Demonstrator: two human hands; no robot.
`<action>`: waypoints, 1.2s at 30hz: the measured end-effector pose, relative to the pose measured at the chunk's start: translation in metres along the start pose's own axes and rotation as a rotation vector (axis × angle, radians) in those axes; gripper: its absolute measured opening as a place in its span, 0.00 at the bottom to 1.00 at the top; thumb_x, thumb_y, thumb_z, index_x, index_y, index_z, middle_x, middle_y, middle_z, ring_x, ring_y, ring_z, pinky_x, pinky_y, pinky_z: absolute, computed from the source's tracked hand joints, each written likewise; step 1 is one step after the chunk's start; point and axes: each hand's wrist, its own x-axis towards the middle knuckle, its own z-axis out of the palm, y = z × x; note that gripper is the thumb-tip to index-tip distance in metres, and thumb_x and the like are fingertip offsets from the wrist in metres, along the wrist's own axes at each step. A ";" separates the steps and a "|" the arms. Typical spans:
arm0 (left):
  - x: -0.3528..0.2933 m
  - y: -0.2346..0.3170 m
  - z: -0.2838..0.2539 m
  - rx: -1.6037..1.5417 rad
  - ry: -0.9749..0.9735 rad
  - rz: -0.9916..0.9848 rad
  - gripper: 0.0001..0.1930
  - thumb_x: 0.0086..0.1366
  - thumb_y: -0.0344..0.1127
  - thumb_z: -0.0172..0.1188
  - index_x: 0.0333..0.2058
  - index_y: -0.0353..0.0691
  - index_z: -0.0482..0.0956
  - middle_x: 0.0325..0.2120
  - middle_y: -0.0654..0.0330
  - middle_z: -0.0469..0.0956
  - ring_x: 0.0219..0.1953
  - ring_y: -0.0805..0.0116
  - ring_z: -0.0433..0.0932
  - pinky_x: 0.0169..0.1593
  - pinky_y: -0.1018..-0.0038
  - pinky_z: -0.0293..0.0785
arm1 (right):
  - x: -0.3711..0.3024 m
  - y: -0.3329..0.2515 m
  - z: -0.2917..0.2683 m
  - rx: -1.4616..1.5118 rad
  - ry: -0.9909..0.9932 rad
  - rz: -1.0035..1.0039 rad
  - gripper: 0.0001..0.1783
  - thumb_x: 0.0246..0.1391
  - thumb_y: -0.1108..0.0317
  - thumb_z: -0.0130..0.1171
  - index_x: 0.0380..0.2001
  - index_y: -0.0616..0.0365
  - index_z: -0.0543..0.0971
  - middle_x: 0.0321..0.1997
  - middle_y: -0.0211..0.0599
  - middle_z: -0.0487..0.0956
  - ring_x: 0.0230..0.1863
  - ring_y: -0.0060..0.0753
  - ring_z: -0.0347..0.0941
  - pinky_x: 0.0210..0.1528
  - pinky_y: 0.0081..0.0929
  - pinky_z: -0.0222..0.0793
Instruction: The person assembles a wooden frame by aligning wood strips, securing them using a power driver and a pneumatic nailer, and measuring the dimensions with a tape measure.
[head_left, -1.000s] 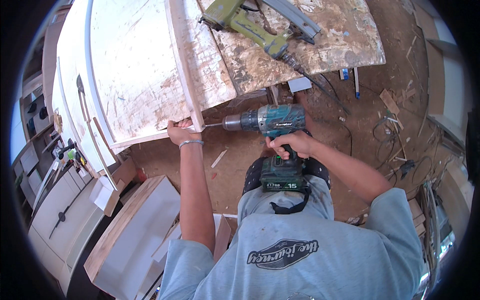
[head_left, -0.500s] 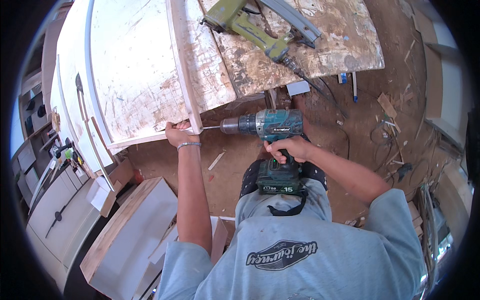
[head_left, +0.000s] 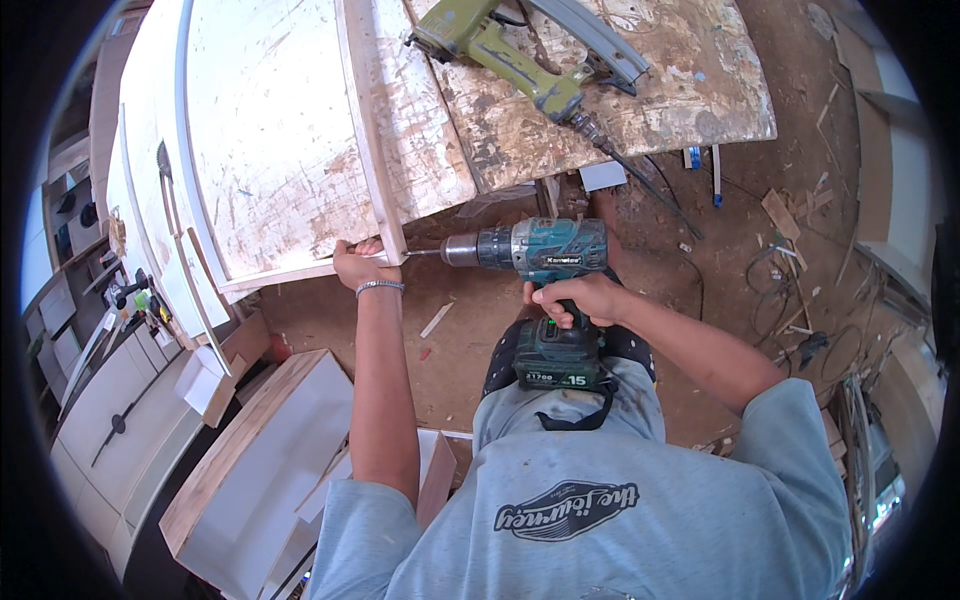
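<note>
My right hand (head_left: 578, 299) is wrapped around the grip of a teal and black cordless drill (head_left: 560, 250), held level with its battery toward my body. The drill's thin bit (head_left: 424, 252) points left and meets the corner end of a wooden frame (head_left: 372, 160) on the worktable. At that corner my left hand (head_left: 362, 266) grips the frame's near strip (head_left: 290, 279), its fingers curled over the top and partly hidden. A bracelet circles my left wrist.
An olive nail gun (head_left: 500, 60) with an air hose lies on the worn worktable (head_left: 690, 110). Below left stands a white box with wooden edges (head_left: 265, 450). Wood scraps (head_left: 783, 215) and cables litter the brown floor at right. White panels stand at far left.
The frame and table have shifted very slightly right in the view, and the drill's chuck sits a touch closer to the frame corner. Both hands keep their grip.
</note>
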 end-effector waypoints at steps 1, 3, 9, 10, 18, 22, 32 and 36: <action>-0.001 0.000 0.000 0.004 0.023 0.007 0.16 0.76 0.42 0.41 0.26 0.47 0.57 0.15 0.70 0.56 0.13 0.79 0.56 0.15 0.82 0.62 | 0.000 0.000 -0.001 0.003 -0.009 -0.001 0.08 0.57 0.67 0.59 0.35 0.60 0.76 0.17 0.26 0.68 0.16 0.20 0.64 0.23 0.22 0.63; 0.001 0.000 -0.002 0.001 0.038 -0.003 0.16 0.75 0.42 0.41 0.26 0.47 0.57 0.14 0.70 0.56 0.13 0.79 0.56 0.15 0.82 0.62 | 0.000 0.002 -0.002 0.012 -0.022 -0.002 0.07 0.57 0.67 0.59 0.35 0.59 0.75 0.16 0.26 0.67 0.16 0.20 0.64 0.23 0.22 0.63; 0.003 0.001 0.002 -0.001 -0.016 -0.024 0.15 0.75 0.41 0.42 0.26 0.46 0.57 0.15 0.70 0.57 0.13 0.79 0.56 0.15 0.82 0.62 | 0.002 -0.001 -0.003 -0.014 -0.028 0.005 0.07 0.57 0.67 0.59 0.34 0.59 0.75 0.15 0.26 0.68 0.16 0.20 0.64 0.23 0.23 0.63; 0.001 0.001 0.005 0.010 0.006 -0.004 0.16 0.75 0.41 0.42 0.26 0.46 0.57 0.15 0.70 0.57 0.13 0.79 0.56 0.15 0.82 0.62 | 0.004 -0.002 -0.004 -0.005 -0.030 0.001 0.08 0.57 0.67 0.59 0.35 0.59 0.74 0.16 0.26 0.68 0.17 0.20 0.64 0.23 0.23 0.63; 0.005 0.005 -0.008 0.001 -0.046 -0.046 0.16 0.74 0.41 0.42 0.25 0.48 0.56 0.15 0.70 0.58 0.13 0.79 0.58 0.14 0.83 0.61 | 0.004 0.003 -0.003 0.085 -0.042 0.032 0.08 0.57 0.67 0.59 0.36 0.61 0.76 0.17 0.26 0.68 0.17 0.20 0.63 0.23 0.23 0.62; 0.002 0.000 -0.002 0.036 -0.011 0.016 0.17 0.74 0.41 0.42 0.24 0.47 0.55 0.15 0.69 0.57 0.13 0.79 0.58 0.14 0.82 0.62 | 0.001 0.000 -0.003 0.023 -0.004 0.049 0.14 0.57 0.68 0.59 0.44 0.63 0.78 0.17 0.26 0.68 0.17 0.20 0.63 0.23 0.22 0.62; 0.013 0.006 -0.032 0.252 -0.191 -0.024 0.22 0.74 0.55 0.48 0.44 0.39 0.74 0.30 0.59 0.79 0.25 0.67 0.79 0.25 0.74 0.77 | -0.048 0.014 0.049 -0.423 0.270 -0.117 0.16 0.60 0.66 0.63 0.50 0.57 0.80 0.25 0.23 0.73 0.19 0.15 0.63 0.26 0.18 0.62; -0.018 0.039 -0.074 0.928 -0.267 0.232 0.25 0.66 0.58 0.62 0.45 0.40 0.73 0.36 0.57 0.76 0.39 0.66 0.76 0.45 0.61 0.74 | -0.085 0.022 0.069 -0.454 0.513 -0.397 0.18 0.58 0.68 0.66 0.51 0.56 0.80 0.27 0.23 0.75 0.22 0.14 0.65 0.27 0.18 0.63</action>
